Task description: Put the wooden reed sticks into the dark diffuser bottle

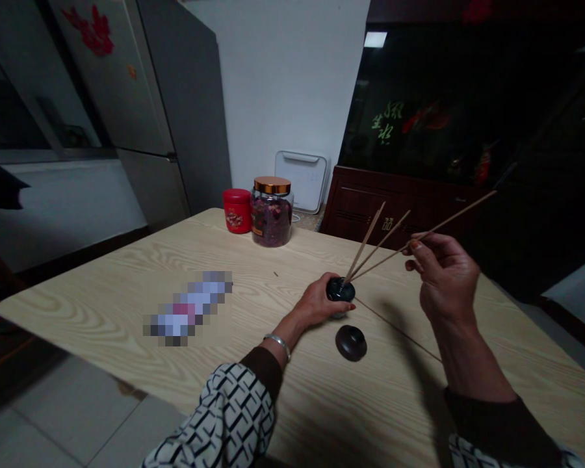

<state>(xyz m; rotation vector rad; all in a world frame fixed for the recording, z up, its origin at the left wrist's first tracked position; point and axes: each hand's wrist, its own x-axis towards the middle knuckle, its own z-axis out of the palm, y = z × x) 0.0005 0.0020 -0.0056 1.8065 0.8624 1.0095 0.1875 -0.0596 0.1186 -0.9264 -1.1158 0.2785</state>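
Note:
My left hand [318,300] is wrapped around a small dark bottle, a reed diffuser [340,290], standing on the table. Several thin reed sticks [368,237] lean up and rightward out of its mouth. Between thumb and fingertips, my right hand [446,276] pinches one long reed stick [461,214]; its lower end reaches the bottle's mouth, and whether it is inside I cannot tell. A round dark wooden cap [351,342] lies on the table just in front of the bottle. Another reed stick [402,331] lies flat on the tabletop, right of the bottle.
On the pale wood-grain table [273,292] a blurred-out flat item [190,309] lies to the left. A red canister [237,211] and a glass jar with a copper lid [272,214] stand at the back edge. Beyond are a fridge [185,97] and a dark wooden cabinet [351,201].

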